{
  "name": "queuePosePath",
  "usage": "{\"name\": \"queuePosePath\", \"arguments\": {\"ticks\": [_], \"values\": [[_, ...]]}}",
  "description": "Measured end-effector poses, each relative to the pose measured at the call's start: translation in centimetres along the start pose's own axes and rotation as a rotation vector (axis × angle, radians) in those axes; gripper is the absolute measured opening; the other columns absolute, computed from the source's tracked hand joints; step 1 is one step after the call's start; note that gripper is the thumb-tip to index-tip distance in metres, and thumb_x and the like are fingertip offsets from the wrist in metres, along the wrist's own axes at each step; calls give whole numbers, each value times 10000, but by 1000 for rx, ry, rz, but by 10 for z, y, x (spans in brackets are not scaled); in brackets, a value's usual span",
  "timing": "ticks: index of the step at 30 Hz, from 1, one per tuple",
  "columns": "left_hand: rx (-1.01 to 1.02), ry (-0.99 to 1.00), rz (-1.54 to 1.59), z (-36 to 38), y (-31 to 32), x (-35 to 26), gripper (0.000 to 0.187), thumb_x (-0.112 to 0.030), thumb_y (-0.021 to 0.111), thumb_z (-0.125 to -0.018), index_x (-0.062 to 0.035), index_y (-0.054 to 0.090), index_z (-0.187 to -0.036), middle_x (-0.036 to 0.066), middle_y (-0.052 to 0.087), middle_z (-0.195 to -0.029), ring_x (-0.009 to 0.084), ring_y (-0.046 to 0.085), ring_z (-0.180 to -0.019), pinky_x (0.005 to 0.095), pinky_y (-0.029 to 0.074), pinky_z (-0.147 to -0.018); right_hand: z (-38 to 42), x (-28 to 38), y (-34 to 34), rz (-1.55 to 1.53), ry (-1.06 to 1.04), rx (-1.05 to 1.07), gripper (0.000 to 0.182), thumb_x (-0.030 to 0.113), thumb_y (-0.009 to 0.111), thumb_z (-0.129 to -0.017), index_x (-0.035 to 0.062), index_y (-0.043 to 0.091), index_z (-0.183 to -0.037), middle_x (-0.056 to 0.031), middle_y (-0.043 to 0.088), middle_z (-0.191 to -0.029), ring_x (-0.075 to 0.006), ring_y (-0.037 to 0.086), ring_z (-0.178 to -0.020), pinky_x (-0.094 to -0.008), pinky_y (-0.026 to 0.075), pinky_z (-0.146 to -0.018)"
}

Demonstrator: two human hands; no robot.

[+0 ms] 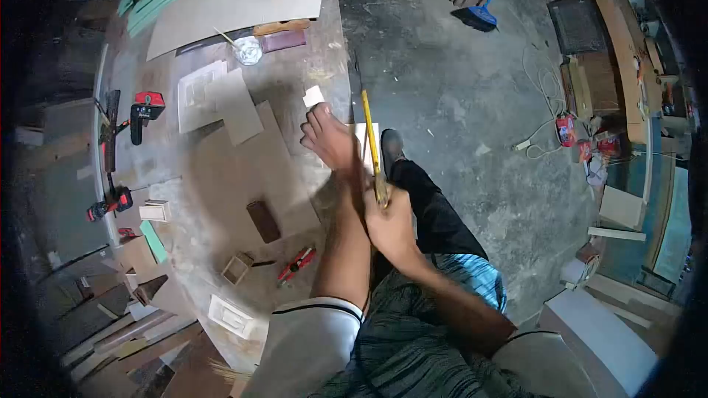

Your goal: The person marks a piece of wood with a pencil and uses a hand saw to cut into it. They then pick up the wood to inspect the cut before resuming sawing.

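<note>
My left hand is at the right edge of the worktable, its fingers curled over a white board. One white corner shows past the fingertips. A pale part shows on the other side of the wrist, beyond the table edge; whether both belong to one board is hidden by the hand. My right hand is closed round the handle of a long yellow handsaw, seen nearly edge-on and pointing away from me. The saw is beside the left wrist, over the pale part. My forearms cross close together.
On the worktable lie a brown block, a red tool, a small wooden box, cut boards, a clear jar and cordless tools. A blue broom and power cord are on the right floor.
</note>
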State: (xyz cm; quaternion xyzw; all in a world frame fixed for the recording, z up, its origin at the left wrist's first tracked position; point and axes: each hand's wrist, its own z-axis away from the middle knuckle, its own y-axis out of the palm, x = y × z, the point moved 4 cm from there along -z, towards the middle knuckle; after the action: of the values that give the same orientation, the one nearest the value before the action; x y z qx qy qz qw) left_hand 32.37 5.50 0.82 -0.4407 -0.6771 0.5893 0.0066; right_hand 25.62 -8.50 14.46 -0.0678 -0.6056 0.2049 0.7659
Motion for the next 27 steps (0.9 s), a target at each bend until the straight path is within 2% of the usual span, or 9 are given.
{"name": "queuePosePath", "arguments": {"ticks": [2,6,9,11,13,19,20,25,27], "values": [[-17,8,-10,0,1,0,177,-200,559,-1034,-165,641,-1187,54,631,-1120,313,578,-1045,479,411,-888,-26,-10,10,-91,212,7,341,169,585,-1025,-106,618,-826,-282,614,-682,-252,590,-582,-483,464,-603],[4,-10,29,-5,4,4,183,-202,526,-1049,-153,642,-1182,67,642,-1146,332,568,-1067,491,398,-920,-1,1,2,-129,118,71,287,160,614,-1008,-101,657,-897,-147,552,-645,-143,535,-623,-392,455,-595],[-3,2,12,-1,8,8,187,-209,512,-1072,-145,648,-1182,80,653,-1153,348,570,-1055,503,390,-921,-5,1,-2,-92,203,72,307,163,612,-1017,-106,644,-871,-144,566,-654,-144,510,-623,-406,440,-584],[-3,-21,4,-2,-3,-1,188,-152,566,-991,-164,635,-1166,44,645,-1112,313,571,-1056,460,388,-924,-33,-25,11,-160,190,34,358,197,602,-1048,-111,627,-868,-162,547,-623,-157,456,-603,-415,419,-571],[16,-24,2,-3,-1,2,195,-152,567,-990,-165,632,-1174,47,638,-1139,308,564,-1078,460,386,-928,-29,-16,10,-168,87,6,387,207,603,-1055,-101,611,-820,-129,525,-604,-145,441,-593,-400,400,-559],[37,-23,-18,-2,5,6,227,-143,582,-976,-161,626,-1198,49,614,-1179,300,547,-1115,466,378,-951,-24,-15,9,-122,165,52,357,199,551,-1057,9,553,-755,3,492,-576,-86,453,-504,-324,355,-462],[40,-30,-14,0,4,6,230,-143,584,-975,-161,626,-1200,50,614,-1179,301,547,-1114,469,377,-951,-28,-8,9,-182,289,90,426,250,597,-1084,-31,556,-767,-28,488,-615,-88,439,-617,-362,374,-547],[51,-30,21,-2,3,6,257,-134,587,-966,-161,629,-1218,58,612,-1170,305,548,-1105,468,381,-948,4,-10,3,-116,210,109,370,181,618,-1056,-16,551,-750,-9,455,-626,-82,431,-621,-349,362,-545],[46,-30,25,-2,4,7,257,-131,584,-970,-159,627,-1221,60,612,-1168,302,548,-1105,463,380,-950,2,-19,8,-98,128,89,330,148,620,-1034,-29,564,-762,-63,479,-614,-110,445,-604,-372,382,-547]]}}
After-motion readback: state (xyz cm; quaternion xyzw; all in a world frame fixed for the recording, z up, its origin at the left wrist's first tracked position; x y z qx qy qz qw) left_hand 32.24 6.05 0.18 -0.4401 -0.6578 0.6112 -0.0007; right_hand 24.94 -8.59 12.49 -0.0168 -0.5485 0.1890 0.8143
